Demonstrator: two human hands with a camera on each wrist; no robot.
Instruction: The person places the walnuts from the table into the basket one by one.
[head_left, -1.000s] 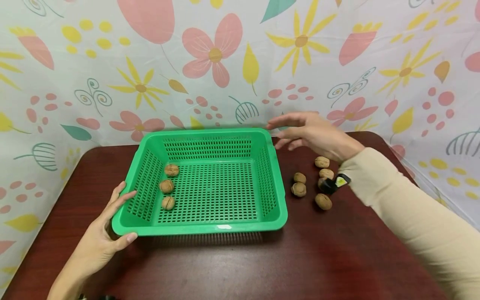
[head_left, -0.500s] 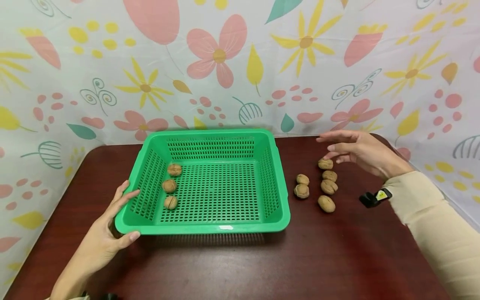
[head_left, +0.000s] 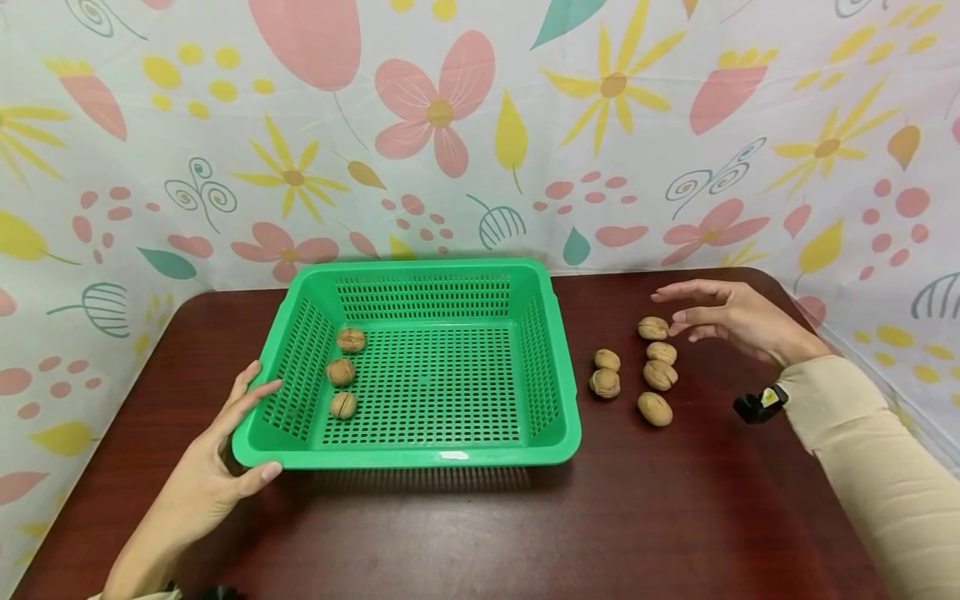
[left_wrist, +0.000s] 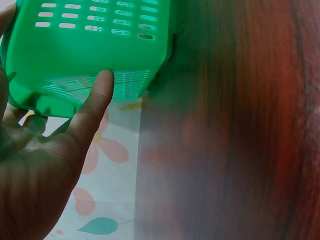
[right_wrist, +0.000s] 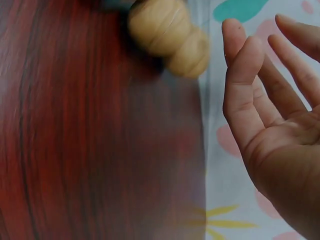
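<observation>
A green plastic basket [head_left: 420,458] with slotted walls stands on the table. My left hand [head_left: 198,471] grips its near left corner, the fingers over the left rim and the thumb against the front; in the left wrist view that thumb [left_wrist: 100,95] lies on the outer wall. Three walnuts [head_left: 341,372] form a row inside, along the left wall. Right of the basket, several more walnuts [head_left: 660,375] lie on the table. My right hand [head_left: 738,321] hovers beside the farthest walnut [head_left: 653,327], fingers loosely extended, holding nothing. The right wrist view shows its fingers apart from the walnuts [right_wrist: 160,25].
The dark red-brown wooden table [head_left: 465,533] extends in front of the basket and to both sides. A white cloth [head_left: 450,200] with printed flowers and leaves hangs behind the table and along its sides.
My right hand has moved right and down, from the basket's far right corner to beside the farthest walnut. The left hand keeps its grip on the basket. The view has shifted slightly.
</observation>
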